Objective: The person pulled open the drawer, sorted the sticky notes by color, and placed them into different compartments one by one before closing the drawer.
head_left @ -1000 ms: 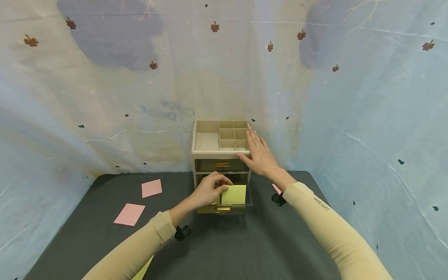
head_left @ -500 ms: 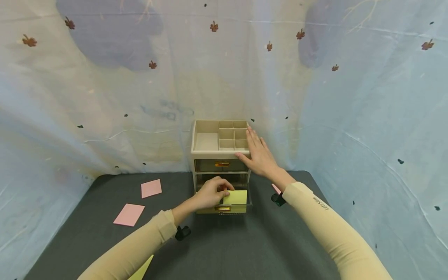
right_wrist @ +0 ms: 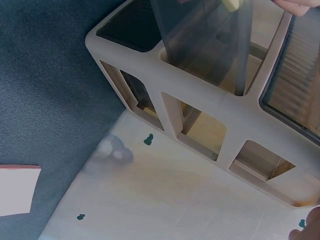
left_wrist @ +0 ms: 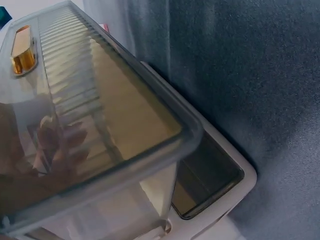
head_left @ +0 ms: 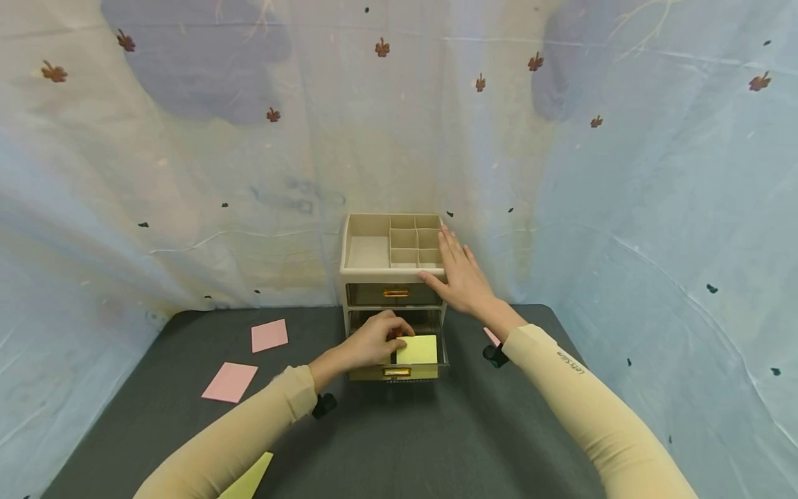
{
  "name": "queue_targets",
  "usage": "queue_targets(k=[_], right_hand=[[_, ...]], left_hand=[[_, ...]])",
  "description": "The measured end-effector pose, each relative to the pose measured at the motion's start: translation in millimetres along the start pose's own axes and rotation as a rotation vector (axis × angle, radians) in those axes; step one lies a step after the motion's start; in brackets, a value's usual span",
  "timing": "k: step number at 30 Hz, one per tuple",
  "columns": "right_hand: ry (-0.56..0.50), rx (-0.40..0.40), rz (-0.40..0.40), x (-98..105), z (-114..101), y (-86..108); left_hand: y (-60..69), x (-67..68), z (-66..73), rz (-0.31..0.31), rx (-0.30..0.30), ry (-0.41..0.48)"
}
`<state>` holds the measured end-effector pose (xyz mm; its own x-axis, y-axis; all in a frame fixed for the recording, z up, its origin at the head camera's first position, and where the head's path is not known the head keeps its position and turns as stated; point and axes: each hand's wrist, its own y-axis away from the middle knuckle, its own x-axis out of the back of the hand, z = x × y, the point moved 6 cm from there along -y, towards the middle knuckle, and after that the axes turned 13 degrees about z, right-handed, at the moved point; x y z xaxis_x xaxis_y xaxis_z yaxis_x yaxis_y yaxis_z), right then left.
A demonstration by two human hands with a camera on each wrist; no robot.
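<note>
In the head view a beige desktop drawer organizer [head_left: 393,275] stands on the dark table, its lower smoky see-through drawer [head_left: 364,374] pulled out. Over that drawer my left hand [head_left: 368,341] pinches the left edge of a yellow sticky-note pad [head_left: 419,350], whose bottom is behind the drawer front. More yellow shows through the drawer wall [left_wrist: 135,107] in the left wrist view. Against the organizer's right side and top rim rests my right hand [head_left: 466,283], fingers extended. Only its fingertips [right_wrist: 300,7] enter the right wrist view.
Two pink sticky-note pads [head_left: 230,382] [head_left: 270,336] lie on the table's left. Another pink pad [head_left: 492,337] is partly hidden by the right wrist. A yellow pad [head_left: 249,478] pokes out beneath the left forearm. A patterned curtain [head_left: 399,138] hangs behind the table.
My left hand lowered the yellow pad into the drawer, then raised it slightly, shifting it a little left. The right hand stays in place on the organizer.
</note>
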<state>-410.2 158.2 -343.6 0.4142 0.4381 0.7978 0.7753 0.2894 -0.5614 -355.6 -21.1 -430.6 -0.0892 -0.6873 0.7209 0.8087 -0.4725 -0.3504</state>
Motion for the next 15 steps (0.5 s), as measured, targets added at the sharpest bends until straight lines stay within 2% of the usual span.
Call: queue_targets(k=[5, 15], right_hand=[[0.003, -0.003, -0.002, -0.5, 0.0, -0.4], [0.01, 0.001, 0.005, -0.7, -0.2, -0.3]], left_hand=[[-1.3, -1.6, -0.8, -0.021, -0.025, -0.051], [-3.5, -4.2, -3.6, -0.05, 0.0, -0.121]])
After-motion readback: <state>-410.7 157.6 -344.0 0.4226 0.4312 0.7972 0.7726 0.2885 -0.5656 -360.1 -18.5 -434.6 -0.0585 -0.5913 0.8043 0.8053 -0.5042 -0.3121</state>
